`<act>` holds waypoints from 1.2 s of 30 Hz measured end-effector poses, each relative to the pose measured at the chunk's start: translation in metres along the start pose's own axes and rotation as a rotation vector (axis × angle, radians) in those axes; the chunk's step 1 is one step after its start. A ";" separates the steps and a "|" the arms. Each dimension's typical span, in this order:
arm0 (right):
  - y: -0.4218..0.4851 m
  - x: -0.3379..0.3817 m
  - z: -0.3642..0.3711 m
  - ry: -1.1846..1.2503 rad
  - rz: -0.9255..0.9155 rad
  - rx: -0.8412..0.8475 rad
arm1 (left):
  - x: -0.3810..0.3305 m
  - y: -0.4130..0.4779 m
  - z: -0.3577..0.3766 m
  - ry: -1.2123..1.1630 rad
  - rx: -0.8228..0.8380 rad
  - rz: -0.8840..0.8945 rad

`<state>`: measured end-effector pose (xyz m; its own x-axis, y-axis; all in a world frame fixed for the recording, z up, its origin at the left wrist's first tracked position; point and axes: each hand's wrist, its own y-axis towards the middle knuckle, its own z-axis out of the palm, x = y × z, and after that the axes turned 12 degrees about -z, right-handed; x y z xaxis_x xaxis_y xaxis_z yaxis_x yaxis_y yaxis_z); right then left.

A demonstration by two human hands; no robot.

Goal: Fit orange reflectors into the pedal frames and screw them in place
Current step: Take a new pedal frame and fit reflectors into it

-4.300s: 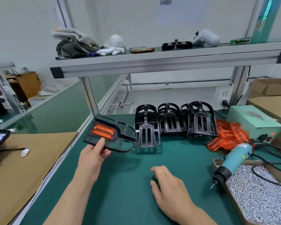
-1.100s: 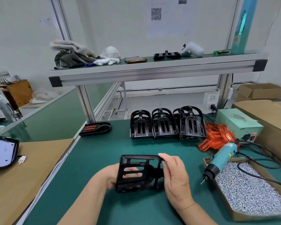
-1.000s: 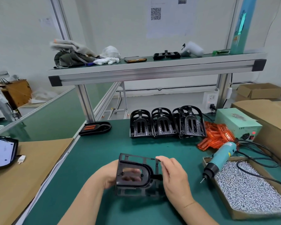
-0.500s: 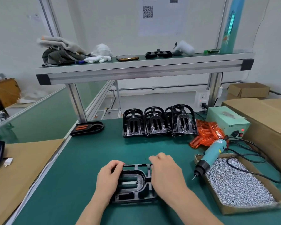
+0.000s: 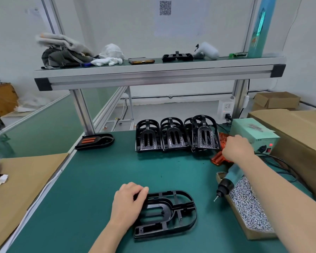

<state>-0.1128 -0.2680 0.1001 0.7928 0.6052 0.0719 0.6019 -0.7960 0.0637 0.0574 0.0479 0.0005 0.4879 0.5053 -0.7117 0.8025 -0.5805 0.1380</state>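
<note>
A black pedal frame [image 5: 171,214] lies flat on the green table near the front edge. My left hand [image 5: 128,199] holds its left end, fingers curled over the rim. Far out to the right, my right hand [image 5: 236,149] is down on the pile of orange reflectors [image 5: 218,159]; its fingertips are hidden, so I cannot see whether it grips one. A finished pedal with orange reflectors [image 5: 94,141] lies at the back left of the table.
Several empty black frames [image 5: 175,136] stand in a row at the back. A teal electric screwdriver [image 5: 228,181] rests on the tray of screws [image 5: 250,209] at the right. Behind it are a green power box [image 5: 252,132] and cardboard boxes [image 5: 299,128]. An aluminium shelf [image 5: 153,73] runs overhead.
The frame was turned over and laid flat on the table. My right hand then let go of it and reached back right to the reflector pile. My left hand stays on the frame.
</note>
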 end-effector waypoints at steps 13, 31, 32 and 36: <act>0.001 -0.001 0.020 -0.116 -0.100 -0.008 | -0.010 -0.008 -0.009 -0.041 0.117 0.007; -0.002 -0.004 0.025 -0.132 -0.128 0.007 | -0.011 -0.009 -0.009 -0.036 0.109 -0.009; -0.002 -0.002 0.023 -0.124 -0.111 -0.014 | -0.010 -0.008 -0.009 -0.038 0.110 -0.010; -0.001 0.000 0.006 -0.106 -0.069 -0.102 | -0.010 -0.009 -0.008 -0.042 0.106 -0.013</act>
<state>-0.1129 -0.2677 0.0937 0.7589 0.6499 -0.0408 0.6465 -0.7446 0.1660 0.0486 0.0531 0.0119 0.4609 0.4871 -0.7418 0.7666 -0.6396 0.0564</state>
